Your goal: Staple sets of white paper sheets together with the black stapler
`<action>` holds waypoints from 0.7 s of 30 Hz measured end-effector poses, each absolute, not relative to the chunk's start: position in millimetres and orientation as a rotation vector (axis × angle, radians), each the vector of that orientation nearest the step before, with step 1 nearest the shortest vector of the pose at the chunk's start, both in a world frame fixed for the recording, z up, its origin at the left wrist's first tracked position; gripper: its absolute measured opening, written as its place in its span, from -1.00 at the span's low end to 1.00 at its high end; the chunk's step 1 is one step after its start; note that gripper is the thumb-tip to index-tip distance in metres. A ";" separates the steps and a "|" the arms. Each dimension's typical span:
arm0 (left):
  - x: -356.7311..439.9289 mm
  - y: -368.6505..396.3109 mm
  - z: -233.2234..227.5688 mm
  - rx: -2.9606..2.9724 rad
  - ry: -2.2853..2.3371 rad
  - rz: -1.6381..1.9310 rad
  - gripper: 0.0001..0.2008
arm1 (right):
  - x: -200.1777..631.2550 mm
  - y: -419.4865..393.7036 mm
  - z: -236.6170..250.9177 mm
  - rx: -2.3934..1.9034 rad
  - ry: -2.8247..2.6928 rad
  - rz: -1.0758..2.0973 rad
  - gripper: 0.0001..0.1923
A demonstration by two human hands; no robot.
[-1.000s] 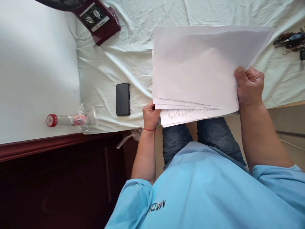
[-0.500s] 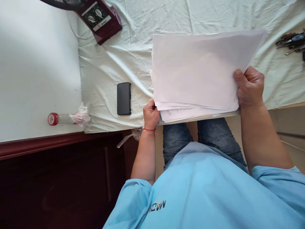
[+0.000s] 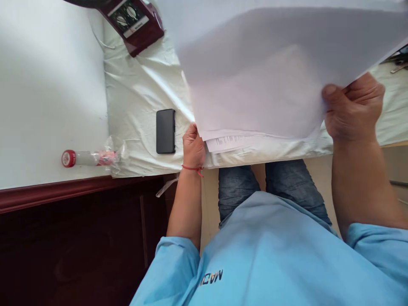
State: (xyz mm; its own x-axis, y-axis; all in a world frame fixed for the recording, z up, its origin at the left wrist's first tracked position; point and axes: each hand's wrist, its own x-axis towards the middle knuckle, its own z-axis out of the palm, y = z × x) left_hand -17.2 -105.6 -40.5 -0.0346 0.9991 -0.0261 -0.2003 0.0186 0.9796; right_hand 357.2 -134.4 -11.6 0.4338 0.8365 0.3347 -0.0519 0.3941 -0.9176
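Observation:
A stack of white paper sheets [image 3: 255, 93] is lifted toward the camera above the cloth-covered table. My right hand [image 3: 355, 108] grips the stack at its right side, thumb on top. At the near left corner my left hand [image 3: 194, 146] pinches the sheets; its fingertips are partly hidden by the paper. Printed lines show on a lower sheet [image 3: 228, 142] that sticks out along the near edge. The top sheet looks blank and curves upward at its far side.
A black phone [image 3: 165, 131] lies on the pale tablecloth [image 3: 137, 93], left of my left hand. Farther left rests a red-capped bottle [image 3: 86, 158] with clear plastic around one end. A dark red fan base [image 3: 140, 29] stands at the back left. Keys [image 3: 400, 61] lie at the far right.
The paper stack has risen closer to the camera and tilted, its far side now beyond the top of the picture. My right hand has moved right and up; my left has shifted slightly left.

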 end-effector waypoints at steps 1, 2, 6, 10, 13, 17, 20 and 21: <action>-18.3 -102.9 -40.6 1.040 1.110 1.345 -0.52 | 357.9 -134.0 -5.4 -1.014 -0.989 0.662 -0.41; -20.0 -101.4 -41.1 1.047 1.121 1.379 -0.50 | 358.7 -134.5 0.1 -1.033 -1.024 0.639 -0.44; -29.1 -109.9 -44.4 0.883 1.010 1.298 -0.48 | 360.3 -143.7 9.5 -1.107 -1.131 0.604 -0.60; -26.0 -128.0 -41.2 0.852 0.907 1.222 -0.37 | 358.8 -152.2 5.0 -1.107 -1.143 0.641 -0.62; -18.2 -133.5 -37.7 0.968 0.861 1.187 -0.18 | 356.3 -151.3 4.4 -1.155 -1.102 0.631 -0.55; -21.3 -133.5 -47.0 1.101 0.857 1.186 0.05 | 351.9 -147.8 10.3 -1.210 -1.043 0.606 -0.51; -26.7 -134.5 -57.3 1.206 0.959 1.102 -0.01 | 347.9 -148.9 14.9 -1.238 -1.060 0.600 -0.48; -26.2 -134.7 -58.2 1.230 1.018 1.079 -0.08 | 346.4 -149.8 16.1 -1.235 -1.069 0.603 -0.48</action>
